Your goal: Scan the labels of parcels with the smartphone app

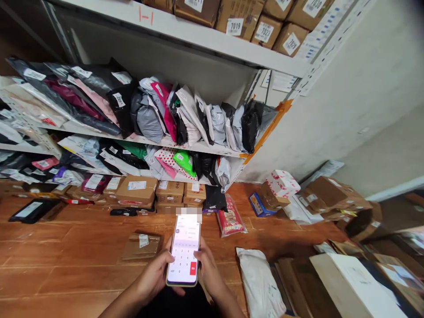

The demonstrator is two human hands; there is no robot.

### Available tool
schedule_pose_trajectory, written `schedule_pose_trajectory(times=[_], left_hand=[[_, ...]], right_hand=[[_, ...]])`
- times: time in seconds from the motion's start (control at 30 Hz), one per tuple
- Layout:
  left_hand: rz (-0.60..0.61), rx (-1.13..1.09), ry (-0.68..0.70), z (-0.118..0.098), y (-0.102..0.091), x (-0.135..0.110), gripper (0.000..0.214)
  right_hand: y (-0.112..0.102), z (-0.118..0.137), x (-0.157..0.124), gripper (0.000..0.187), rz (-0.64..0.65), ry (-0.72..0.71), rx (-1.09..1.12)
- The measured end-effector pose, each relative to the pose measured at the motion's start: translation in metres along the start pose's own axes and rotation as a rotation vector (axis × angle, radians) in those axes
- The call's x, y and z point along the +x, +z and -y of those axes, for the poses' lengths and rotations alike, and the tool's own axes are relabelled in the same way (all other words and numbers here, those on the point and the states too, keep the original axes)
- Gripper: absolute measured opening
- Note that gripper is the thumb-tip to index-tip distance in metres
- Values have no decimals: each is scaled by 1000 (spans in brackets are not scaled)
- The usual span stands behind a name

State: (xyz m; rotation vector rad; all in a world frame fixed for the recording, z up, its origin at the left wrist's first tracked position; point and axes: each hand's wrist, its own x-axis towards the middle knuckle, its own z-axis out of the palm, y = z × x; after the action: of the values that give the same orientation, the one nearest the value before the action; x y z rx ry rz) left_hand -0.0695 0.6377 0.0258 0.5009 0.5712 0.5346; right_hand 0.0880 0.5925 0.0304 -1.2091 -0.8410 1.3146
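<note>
Across the upper half of the frame, metal shelving is carrying labelled cartons above and soft mailer bags packed upright below, seemingly so labels are facing outward. Along the lower frame, the wooden floor is bearing loose parcels, a flat brown package lying just left of the hands. At bottom centre, the left hand and right hand are cradling a phone between them, fingers curled closed around its edges, screen tilted upward, likely for keypad entry, the right thumb resting at its edge.
</note>
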Motion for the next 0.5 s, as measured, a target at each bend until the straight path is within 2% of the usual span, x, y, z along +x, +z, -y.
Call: schedule_pose_trajectory(times=[0.17,0.27,0.37,0.5], left_hand=[[-37,122,-65,19,28,-8,75],[39,100,-79,37,40,-15,83],[97,82,-95,56,48,-25,90],[101,82,-111,82,61,-41,92]], right_hand=[[-8,18,-35,42,-16,55,158],[-15,25,-60,38,-56,61,202],[-23,27,-86,34,-83,67,243],[-32,19,-116,36,-135,73,243]])
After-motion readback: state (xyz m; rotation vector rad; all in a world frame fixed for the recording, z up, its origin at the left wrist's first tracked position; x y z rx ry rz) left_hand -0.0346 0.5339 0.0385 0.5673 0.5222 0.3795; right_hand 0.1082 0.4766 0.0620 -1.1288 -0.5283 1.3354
